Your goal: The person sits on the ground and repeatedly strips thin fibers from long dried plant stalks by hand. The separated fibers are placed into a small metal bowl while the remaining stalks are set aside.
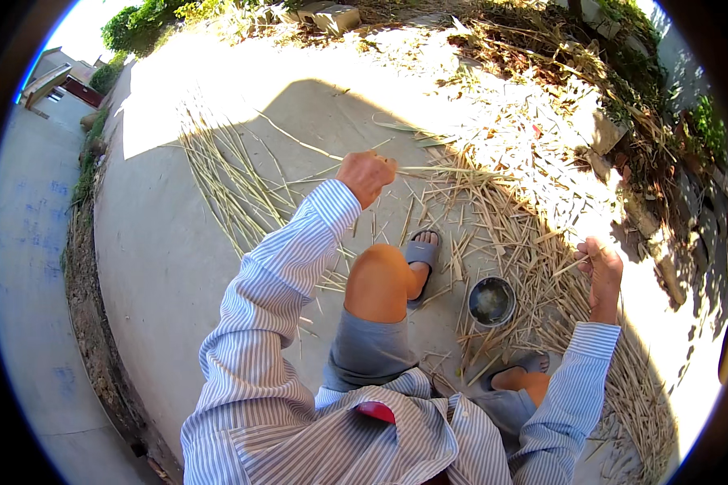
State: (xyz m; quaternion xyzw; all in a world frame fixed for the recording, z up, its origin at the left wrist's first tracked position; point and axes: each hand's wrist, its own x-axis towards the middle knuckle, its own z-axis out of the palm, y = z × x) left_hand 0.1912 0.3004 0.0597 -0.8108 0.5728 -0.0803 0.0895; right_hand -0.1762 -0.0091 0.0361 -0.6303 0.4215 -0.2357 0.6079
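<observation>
My left hand [366, 176] is raised in front of my knee, closed round a long thin plant stalk [301, 142]. One length of it slants up to the left of the fist, and pale stems show on the fist's right side. Out to the right, my right hand [602, 271] is closed, with the thumb and fingers pinched together. A short pale sliver [569, 266] pokes out beside these fingertips, too small to name surely. Below and between the hands, a round dark bowl [492, 301] with murky contents sits on the ground beside my foot.
Long green stalks [225, 174] lie spread on the concrete [150, 250] to the left. Cut straw-like pieces [534, 242] cover the ground to the right. My sandalled foot [422, 263] is near the bowl. Dry brush [574, 105] and a wall edge the far right.
</observation>
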